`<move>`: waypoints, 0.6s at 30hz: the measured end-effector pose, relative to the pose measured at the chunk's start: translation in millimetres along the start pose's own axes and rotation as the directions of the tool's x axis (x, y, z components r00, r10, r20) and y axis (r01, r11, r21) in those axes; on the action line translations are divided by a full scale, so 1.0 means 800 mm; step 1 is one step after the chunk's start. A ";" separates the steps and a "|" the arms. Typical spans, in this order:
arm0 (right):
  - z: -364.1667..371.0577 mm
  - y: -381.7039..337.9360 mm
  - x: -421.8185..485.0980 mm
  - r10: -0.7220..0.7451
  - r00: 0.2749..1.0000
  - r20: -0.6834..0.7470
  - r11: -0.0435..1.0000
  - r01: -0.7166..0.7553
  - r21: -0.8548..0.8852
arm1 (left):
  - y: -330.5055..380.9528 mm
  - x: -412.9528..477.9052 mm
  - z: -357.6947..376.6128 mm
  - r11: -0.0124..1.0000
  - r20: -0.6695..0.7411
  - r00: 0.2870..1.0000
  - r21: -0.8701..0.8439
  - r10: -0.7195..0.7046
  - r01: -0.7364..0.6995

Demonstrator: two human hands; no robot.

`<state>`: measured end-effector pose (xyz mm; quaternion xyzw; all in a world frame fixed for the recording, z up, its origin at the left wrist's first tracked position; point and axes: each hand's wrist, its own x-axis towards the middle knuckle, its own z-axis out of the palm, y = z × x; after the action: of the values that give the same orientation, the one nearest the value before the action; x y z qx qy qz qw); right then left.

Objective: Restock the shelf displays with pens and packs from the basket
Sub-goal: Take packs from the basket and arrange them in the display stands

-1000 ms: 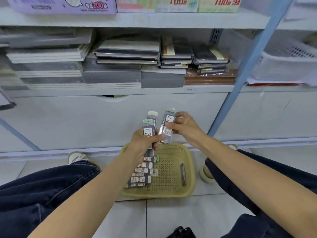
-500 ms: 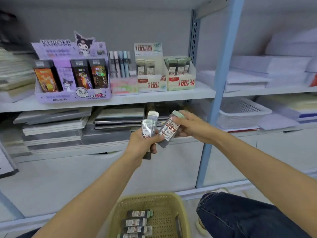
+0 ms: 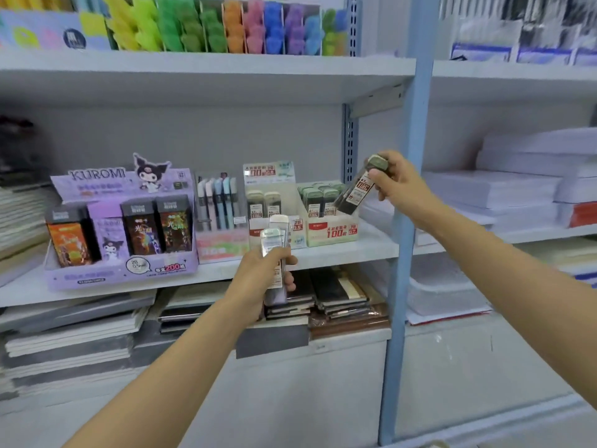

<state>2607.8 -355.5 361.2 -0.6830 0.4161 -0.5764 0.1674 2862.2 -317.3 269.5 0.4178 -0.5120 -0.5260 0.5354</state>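
Right grip (image 3: 399, 185) pinches one lead refill case (image 3: 353, 192) by its capped end. The case is tilted, its lower end just above the right-hand display box (image 3: 332, 232) of like cases. Left grip (image 3: 258, 282), below and left, clasps two more refill cases (image 3: 274, 231) upright, in front of the neighbouring display box (image 3: 268, 171). Both boxes stand on the shelf (image 3: 371, 250).

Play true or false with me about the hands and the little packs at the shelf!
1. The right hand holds one pack. True.
2. The left hand is empty. False: it grips a few packs.
3. The purple Kuromi display stands left of the pens. True.
4. The right hand's pack stands inside the display box. False: the fingers hold it tilted by the box's right end.
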 end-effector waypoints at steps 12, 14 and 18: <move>0.034 0.040 0.075 -0.121 0.989 0.085 0.959 0.138 -0.249 | 0.010 0.062 0.000 0.996 0.084 0.992 -0.020 0.089 -0.087; 0.040 0.043 0.078 -0.113 0.990 0.090 0.955 0.133 -0.265 | 0.009 0.066 -0.001 0.994 0.095 0.990 -0.015 0.105 -0.104; 0.050 0.053 0.076 -0.097 0.985 0.142 0.940 0.137 -0.314 | 0.006 0.068 -0.001 0.994 0.100 0.989 0.004 0.113 -0.114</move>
<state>2628.0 -437.3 359.7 -0.7593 0.4520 -0.4659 0.0445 2859.1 -371.1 280.1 0.3640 -0.5633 -0.5124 0.5364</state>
